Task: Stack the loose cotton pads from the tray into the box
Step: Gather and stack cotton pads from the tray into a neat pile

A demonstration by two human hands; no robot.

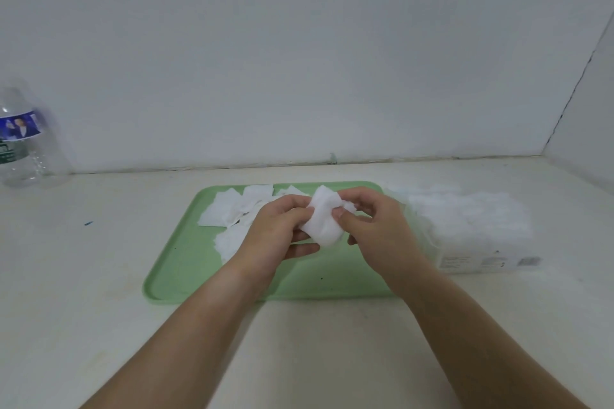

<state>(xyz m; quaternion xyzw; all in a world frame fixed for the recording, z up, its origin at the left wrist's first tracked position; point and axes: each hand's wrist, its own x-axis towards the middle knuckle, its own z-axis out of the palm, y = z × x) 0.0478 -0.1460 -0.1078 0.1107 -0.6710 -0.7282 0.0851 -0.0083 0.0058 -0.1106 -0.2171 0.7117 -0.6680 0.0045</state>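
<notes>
A light green tray [186, 276] lies on the table ahead of me. Several loose white cotton pads [229, 209] are scattered over its far left part. Above the tray's middle, my left hand [275, 232] and my right hand [375, 232] both hold a small bunch of white cotton pads [324, 222] between them, fingers curled round it. To the right of the tray stands the white box [481, 259], with white pads showing in its top [465, 212].
A clear plastic water bottle [23, 139] with a blue label stands at the far left by the wall. The wall runs along the back and a side wall closes the right. A small blue speck [88, 223] lies on the table.
</notes>
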